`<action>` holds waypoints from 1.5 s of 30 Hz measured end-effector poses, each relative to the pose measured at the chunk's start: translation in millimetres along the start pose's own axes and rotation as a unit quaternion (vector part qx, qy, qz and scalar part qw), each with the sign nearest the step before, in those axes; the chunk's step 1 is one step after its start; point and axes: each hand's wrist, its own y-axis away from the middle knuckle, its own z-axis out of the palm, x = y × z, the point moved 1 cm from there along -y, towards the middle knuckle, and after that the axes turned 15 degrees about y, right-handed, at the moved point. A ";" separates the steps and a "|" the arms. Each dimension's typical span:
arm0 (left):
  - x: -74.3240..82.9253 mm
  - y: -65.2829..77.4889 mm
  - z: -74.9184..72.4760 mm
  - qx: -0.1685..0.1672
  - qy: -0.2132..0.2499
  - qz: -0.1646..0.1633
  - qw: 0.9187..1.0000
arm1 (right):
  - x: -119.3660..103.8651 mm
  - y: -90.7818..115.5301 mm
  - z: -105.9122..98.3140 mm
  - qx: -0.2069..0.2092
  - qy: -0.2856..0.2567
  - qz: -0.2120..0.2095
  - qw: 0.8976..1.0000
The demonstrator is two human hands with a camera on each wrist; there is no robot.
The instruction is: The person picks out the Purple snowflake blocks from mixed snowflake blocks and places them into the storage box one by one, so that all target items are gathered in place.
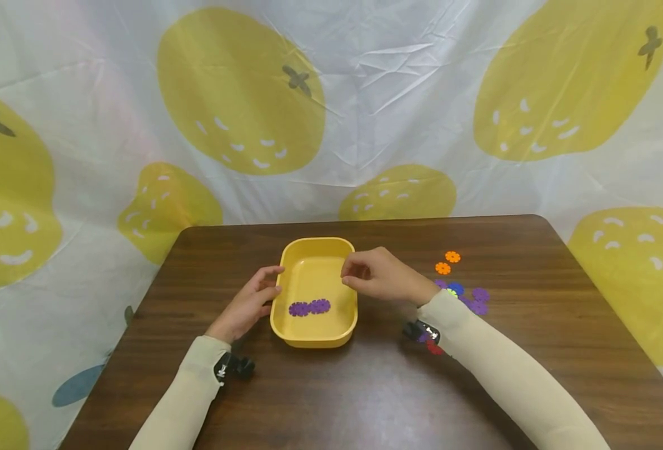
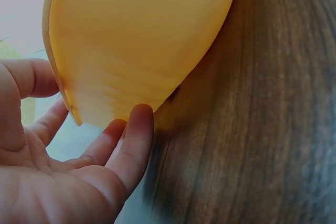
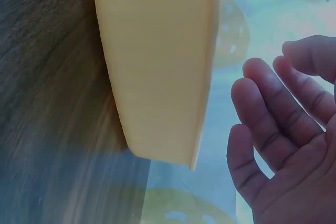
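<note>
My left hand (image 1: 245,307) is at the left side of a yellow plastic tray (image 1: 314,343), fingertips against its rim and outer wall. The left wrist view shows its relaxed fingers (image 2: 137,145) along that wall. Two purple snowflake discs (image 1: 309,307) lie inside the tray, side by side. Over the tray's right rim hovers my right hand (image 1: 384,275), fingers loosely bent and thumb apart from them. Seen in the right wrist view, the right hand (image 3: 294,135) holds nothing and stands beside the tray's outer wall (image 3: 157,66).
Right of the tray, two orange discs (image 1: 447,263) lie on the brown table (image 1: 320,400). Purple discs (image 1: 479,300), a blue disc (image 1: 455,289) and a yellow-green disc lie nearby, partly behind my right sleeve. A red disc (image 1: 435,348) shows below that wrist. A patterned curtain (image 1: 398,94) hangs behind.
</note>
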 end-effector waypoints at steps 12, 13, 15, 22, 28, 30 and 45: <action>1.3 -0.2 0.0 0.001 0.000 -0.001 1.000 | 18.8 31.7 -17.4 0.021 0.001 0.036 0.999; 1.1 -0.6 0.0 0.001 0.001 -0.001 1.000 | 21.1 34.8 -19.3 0.024 0.001 0.040 0.999; 1.0 -0.9 0.3 -0.001 0.002 -0.002 1.000 | 25.0 41.2 -23.5 0.026 -0.004 0.051 0.998; 1.8 -0.8 3.5 0.000 0.000 -0.002 1.000 | 40.6 64.8 -34.5 0.024 -0.010 0.092 0.995; 1.6 -1.6 6.1 -0.002 0.004 0.000 1.000 | 63.6 87.9 -37.2 0.018 -0.003 0.123 0.992; 1.0 -1.9 5.9 -0.002 0.005 0.000 1.000 | 71.9 95.8 -37.9 0.021 0.006 0.130 0.991; -0.3 -3.0 5.2 -0.004 0.001 0.002 1.000 | 111.5 133.5 -43.7 -0.031 0.090 0.177 0.980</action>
